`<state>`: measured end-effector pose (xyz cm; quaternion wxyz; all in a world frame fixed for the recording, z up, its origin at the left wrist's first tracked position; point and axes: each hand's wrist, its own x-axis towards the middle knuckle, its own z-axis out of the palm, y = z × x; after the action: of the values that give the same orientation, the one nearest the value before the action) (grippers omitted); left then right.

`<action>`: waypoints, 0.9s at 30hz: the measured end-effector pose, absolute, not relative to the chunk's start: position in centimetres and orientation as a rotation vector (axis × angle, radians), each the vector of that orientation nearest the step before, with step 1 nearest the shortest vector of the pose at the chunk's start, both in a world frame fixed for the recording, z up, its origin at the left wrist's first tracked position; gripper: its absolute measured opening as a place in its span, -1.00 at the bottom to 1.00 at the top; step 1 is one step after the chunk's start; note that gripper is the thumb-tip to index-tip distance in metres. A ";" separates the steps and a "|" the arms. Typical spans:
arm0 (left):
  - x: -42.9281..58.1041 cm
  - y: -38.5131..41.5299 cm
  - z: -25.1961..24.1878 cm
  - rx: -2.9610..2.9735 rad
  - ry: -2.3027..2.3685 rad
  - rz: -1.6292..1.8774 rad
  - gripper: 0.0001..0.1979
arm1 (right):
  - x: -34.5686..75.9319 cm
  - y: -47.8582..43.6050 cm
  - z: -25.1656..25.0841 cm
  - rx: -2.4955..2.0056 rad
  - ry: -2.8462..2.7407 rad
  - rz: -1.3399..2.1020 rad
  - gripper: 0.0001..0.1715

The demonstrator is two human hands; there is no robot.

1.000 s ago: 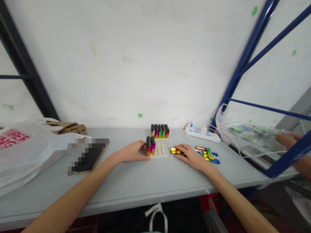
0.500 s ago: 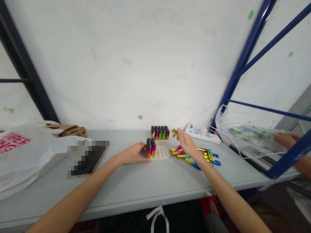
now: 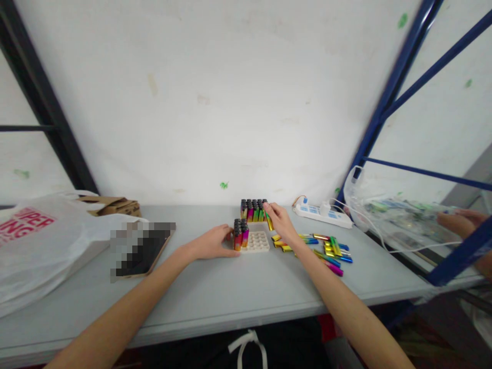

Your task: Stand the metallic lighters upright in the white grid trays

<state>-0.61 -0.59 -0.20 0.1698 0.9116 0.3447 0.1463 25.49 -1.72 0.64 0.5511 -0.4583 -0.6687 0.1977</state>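
My left hand [image 3: 212, 243] grips the left end of a white tray with round holes [image 3: 258, 242], thumb at the front and fingers behind. Several lighters with black tops and red-to-purple shiny bodies [image 3: 241, 234] stand upright in that end; holes to their right show bare. My right hand [image 3: 279, 219] pinches a shiny yellow-green lighter [image 3: 270, 223] by its upper end, which the fingers hide. It hangs nearly upright over the tray's back right corner. Behind stands a second group of upright lighters [image 3: 251, 210] in rows. Loose shiny coloured lighters [image 3: 333, 248] lie under and beyond my right forearm.
A white power strip [image 3: 323, 215] with cables lies at the back right, by a blue metal post [image 3: 369, 133]. On the left are a phone [image 3: 144, 251], a white plastic bag [image 3: 49, 246] and cardboard [image 3: 119, 206]. Another person's hand [image 3: 459, 223] shows at far right, beside clear plastic bags.
My right hand has moved left from above the loose pile toward the tray, turning the lighter from slanted to nearly upright. My left hand stays on the tray.
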 end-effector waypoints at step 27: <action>-0.7 -0.6 -0.1 2.582 1.002 0.384 -0.41 | 22.2 -3.5 -0.6 -1.179 -1.247 1.179 -0.42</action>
<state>-0.66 -0.62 -0.12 0.1722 0.9097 0.3529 0.1354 22.16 -3.54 -0.57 0.5054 -0.4886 -0.5169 0.4886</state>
